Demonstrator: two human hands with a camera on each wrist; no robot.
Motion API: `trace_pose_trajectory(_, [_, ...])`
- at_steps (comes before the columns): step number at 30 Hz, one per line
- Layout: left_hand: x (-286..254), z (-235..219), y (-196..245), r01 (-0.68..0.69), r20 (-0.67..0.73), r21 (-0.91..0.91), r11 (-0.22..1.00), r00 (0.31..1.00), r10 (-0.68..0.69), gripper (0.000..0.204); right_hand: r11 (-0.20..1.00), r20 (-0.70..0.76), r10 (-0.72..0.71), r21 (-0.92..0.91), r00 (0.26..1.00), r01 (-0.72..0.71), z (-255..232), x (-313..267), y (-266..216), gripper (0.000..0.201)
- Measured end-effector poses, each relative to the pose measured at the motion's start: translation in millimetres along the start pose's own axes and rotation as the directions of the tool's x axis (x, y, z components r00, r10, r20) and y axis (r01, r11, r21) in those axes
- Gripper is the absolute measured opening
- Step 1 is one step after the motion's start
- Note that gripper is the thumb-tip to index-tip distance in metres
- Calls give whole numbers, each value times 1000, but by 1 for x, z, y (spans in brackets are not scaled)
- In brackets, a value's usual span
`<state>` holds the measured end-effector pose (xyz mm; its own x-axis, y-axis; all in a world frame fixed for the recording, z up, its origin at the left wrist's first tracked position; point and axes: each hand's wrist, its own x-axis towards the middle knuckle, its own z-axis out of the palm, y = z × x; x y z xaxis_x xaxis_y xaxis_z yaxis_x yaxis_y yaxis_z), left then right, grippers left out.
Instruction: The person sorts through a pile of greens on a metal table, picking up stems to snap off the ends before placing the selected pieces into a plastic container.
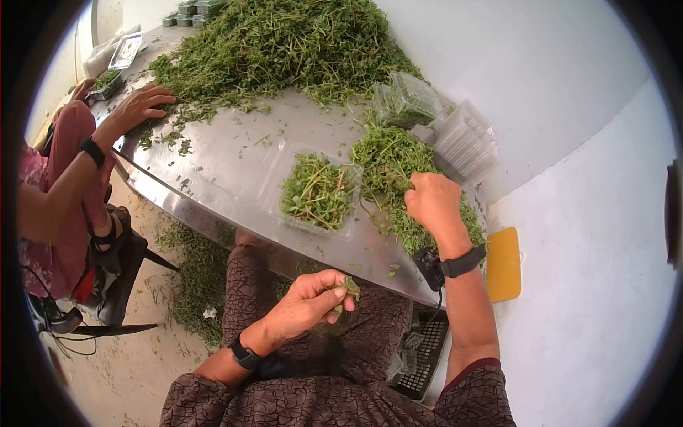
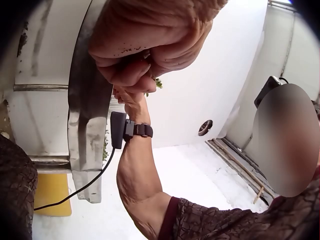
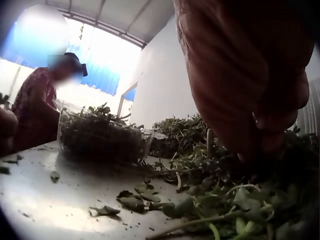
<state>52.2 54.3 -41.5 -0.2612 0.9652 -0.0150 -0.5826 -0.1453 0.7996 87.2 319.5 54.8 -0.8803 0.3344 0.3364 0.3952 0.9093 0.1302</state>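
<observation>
In the head view, my left hand (image 1: 309, 306) is over my lap, below the table's front edge, and pinches a small sprig of leafy greens (image 1: 350, 287) between thumb and fingers. My right hand (image 1: 435, 203) reaches into a smaller heap of leafy greens (image 1: 388, 160) at the table's right end. Its curled fingers grip stems there; the right wrist view shows the fingertips (image 3: 272, 140) down among leaves (image 3: 245, 200). Left of that heap, an open clear plastic box (image 1: 318, 191) filled with the same greens lies on the metal table (image 1: 235, 153).
A big mound of greens (image 1: 284, 50) covers the table's far side. Clear boxes (image 1: 466, 139) stand stacked by the wall. At left sits another person, whose hand (image 1: 146, 105) is at the mound's edge. A black crate (image 1: 427, 356) and a yellow board (image 1: 504, 265) are at right.
</observation>
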Motion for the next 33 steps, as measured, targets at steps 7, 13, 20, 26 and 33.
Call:
trace_pose_trajectory(7, [4, 2, 1, -4, 14, 22, 1000, 1000, 4, 17, 763, 106, 327, 557, 939, -328, -28, -14, 16, 18])
trace_pose_trajectory(13, [6, 11, 7, 69, -17, 16, 998, 998, -68, 15, 511, 284, 275, 766, 918, -390, -46, -41, 2, 19])
trace_pose_trajectory(20, [19, 26, 15, -16, 1, -77, 997, 1000, 16, 23, 275, 418, 186, 847, 889, -455, -68, -74, -32, 15])
trace_pose_trajectory(26, [18, 32, 10, -193, 59, -48, 980, 979, 195, 40, 340, 362, 85, 865, 928, -369, -62, -106, -60, 11])
trace_pose_trajectory(33, [7, 36, 15, -176, -154, 123, 977, 969, 194, 29, 764, -79, -141, 625, 987, 159, -57, -114, -97, 14])
